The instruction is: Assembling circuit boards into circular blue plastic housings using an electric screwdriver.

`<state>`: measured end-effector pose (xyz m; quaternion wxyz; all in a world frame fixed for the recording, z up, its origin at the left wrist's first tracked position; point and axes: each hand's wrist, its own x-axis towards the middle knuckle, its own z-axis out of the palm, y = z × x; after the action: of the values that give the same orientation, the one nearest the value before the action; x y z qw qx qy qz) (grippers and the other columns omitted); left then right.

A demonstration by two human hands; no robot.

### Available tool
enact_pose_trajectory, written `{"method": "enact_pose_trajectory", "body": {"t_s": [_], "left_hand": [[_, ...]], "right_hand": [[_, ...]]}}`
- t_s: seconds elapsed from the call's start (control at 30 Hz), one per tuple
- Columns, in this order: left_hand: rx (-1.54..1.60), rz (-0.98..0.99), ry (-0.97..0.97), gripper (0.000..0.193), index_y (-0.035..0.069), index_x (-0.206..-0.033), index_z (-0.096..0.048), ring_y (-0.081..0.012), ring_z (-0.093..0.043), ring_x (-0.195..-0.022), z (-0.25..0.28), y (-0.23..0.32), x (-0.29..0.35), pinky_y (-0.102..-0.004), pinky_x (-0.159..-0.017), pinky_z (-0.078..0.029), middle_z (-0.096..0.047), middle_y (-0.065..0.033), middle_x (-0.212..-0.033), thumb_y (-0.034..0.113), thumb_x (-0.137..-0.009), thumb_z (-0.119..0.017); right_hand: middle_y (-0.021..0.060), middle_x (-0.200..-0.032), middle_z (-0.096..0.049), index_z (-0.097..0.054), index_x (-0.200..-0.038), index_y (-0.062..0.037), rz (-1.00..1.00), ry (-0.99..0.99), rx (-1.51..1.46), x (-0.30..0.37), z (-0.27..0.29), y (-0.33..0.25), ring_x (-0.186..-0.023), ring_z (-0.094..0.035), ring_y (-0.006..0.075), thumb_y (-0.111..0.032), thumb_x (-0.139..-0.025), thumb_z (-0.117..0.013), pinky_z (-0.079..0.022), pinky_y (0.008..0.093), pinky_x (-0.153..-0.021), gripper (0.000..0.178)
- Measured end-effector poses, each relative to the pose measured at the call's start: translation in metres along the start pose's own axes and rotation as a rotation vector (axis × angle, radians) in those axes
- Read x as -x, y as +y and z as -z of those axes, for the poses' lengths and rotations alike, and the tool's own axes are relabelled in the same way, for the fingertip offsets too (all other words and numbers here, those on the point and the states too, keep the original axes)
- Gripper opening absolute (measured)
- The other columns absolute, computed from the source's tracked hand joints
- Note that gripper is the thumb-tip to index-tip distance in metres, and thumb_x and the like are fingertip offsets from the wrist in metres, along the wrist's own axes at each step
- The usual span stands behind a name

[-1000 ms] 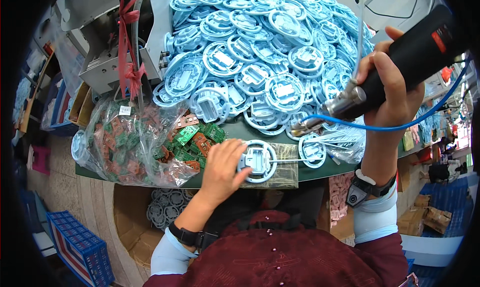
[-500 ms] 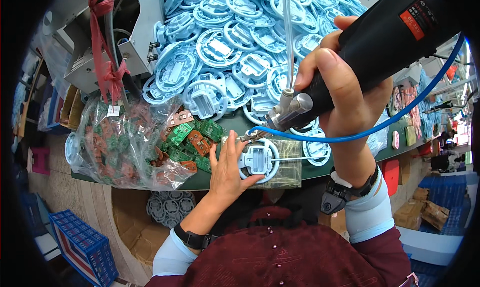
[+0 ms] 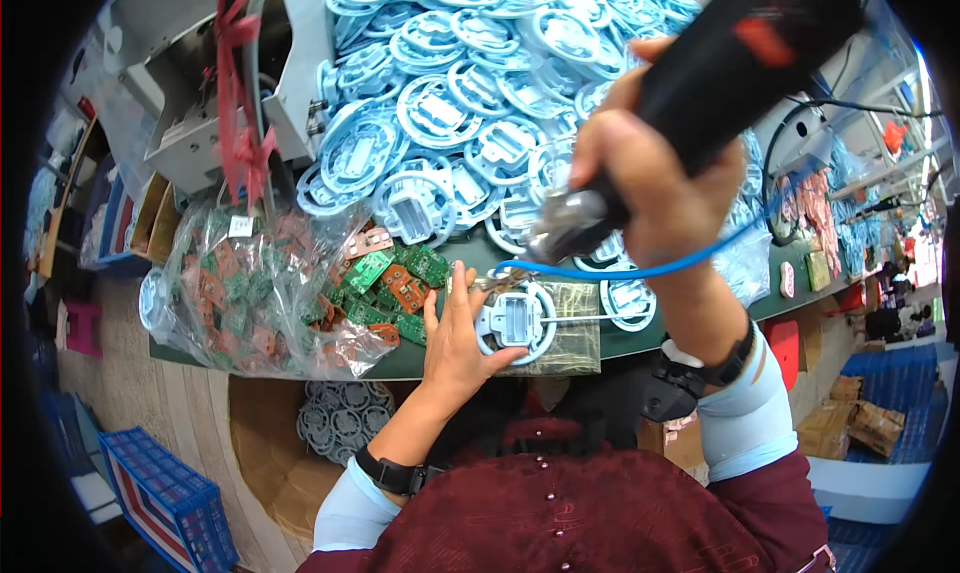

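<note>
My left hand (image 3: 457,335) grips a light-blue round plastic housing (image 3: 519,320) at its left side, the thumb at the lower rim and the fingers stretched toward the top. The housing lies on a taped, greenish flat pad (image 3: 577,356) at the near edge of the table. My right hand (image 3: 655,188) is wrapped round a black electric screwdriver (image 3: 725,88), which slants down to the left. Its metal nose (image 3: 565,223) points at the upper left of the housing, close to my left fingertips. Motion blurs the tool, and I cannot tell if the bit touches the housing.
A big heap of similar blue housings (image 3: 440,113) covers the far table. Left of my hand, green and brown circuit boards (image 3: 405,288) spill from a clear plastic bag (image 3: 240,303). A blue hose (image 3: 650,271) crosses under my right hand. A metal machine (image 3: 200,143) stands far left.
The screwdriver and my right hand have shifted slightly left and away from the camera, and are now blurred. My left hand and the housing stay nearly in place.
</note>
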<state>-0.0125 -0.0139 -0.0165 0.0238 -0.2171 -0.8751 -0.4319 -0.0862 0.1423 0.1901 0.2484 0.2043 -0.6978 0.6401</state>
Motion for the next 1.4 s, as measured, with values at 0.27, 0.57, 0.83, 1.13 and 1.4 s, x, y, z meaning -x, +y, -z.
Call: {"method": "enact_pose_trajectory", "body": {"t_s": [0.27,0.57,0.83,1.13,1.4], "left_hand": [[0.038,-0.061,0.021,0.093,0.007,-0.135,-0.047,-0.0332,-0.040,-0.134,-0.004,-0.008,0.002,-0.0573,-0.108,-0.023,-0.022,-0.0231,-0.153,0.032,-0.056,-0.090],[0.007,-0.071,-0.007,0.091,0.003,-0.130,-0.048,-0.0348,-0.035,-0.137,-0.008,-0.015,0.004,-0.0582,-0.109,-0.022,-0.028,-0.0275,-0.149,0.032,-0.055,-0.090],[0.039,-0.036,0.004,0.093,-0.002,-0.129,-0.048,-0.0358,-0.037,-0.136,-0.012,-0.013,0.002,-0.0591,-0.109,-0.021,-0.035,-0.0291,-0.145,0.037,-0.056,-0.090],[-0.045,-0.091,0.003,0.087,0.004,-0.131,-0.050,-0.0333,-0.040,-0.133,-0.002,-0.003,0.001,-0.0613,-0.108,-0.019,-0.049,-0.0161,-0.137,0.038,-0.059,-0.087],[-0.133,-0.161,-0.040,0.093,0.006,-0.131,-0.050,-0.0335,-0.038,-0.134,0.007,0.012,-0.001,-0.0634,-0.106,-0.020,-0.049,-0.0114,-0.135,0.037,-0.053,-0.089]], "right_hand": [[0.0097,-0.077,-0.053,-0.040,-0.124,0.0072,0.130,-0.069,-0.047,0.007,-0.020,-0.026,-0.059,-0.060,0.0183,-0.003,-0.084,-0.058,-0.050,0.0305,-0.057,0.045],[0.0084,-0.075,-0.054,-0.043,-0.122,0.0054,-0.003,-0.056,0.059,0.013,-0.024,-0.010,-0.060,-0.061,0.0182,0.003,-0.083,-0.059,-0.051,0.0299,-0.057,0.042],[0.0066,-0.076,-0.055,-0.046,-0.117,0.0045,-0.023,-0.003,0.142,0.020,-0.031,-0.003,-0.061,-0.060,0.0155,0.003,-0.083,-0.058,-0.051,0.0288,-0.058,0.036],[0.0078,-0.076,-0.055,-0.042,-0.123,0.0075,0.056,0.051,-0.002,0.011,0.011,-0.040,-0.059,-0.058,0.0162,-0.006,-0.085,-0.057,-0.048,0.0282,-0.058,0.044],[0.0111,-0.075,-0.054,-0.043,-0.121,0.0083,0.046,0.095,0.092,0.023,0.030,-0.026,-0.060,-0.060,0.0189,-0.002,-0.085,-0.055,-0.050,0.0304,-0.058,0.040]]}}
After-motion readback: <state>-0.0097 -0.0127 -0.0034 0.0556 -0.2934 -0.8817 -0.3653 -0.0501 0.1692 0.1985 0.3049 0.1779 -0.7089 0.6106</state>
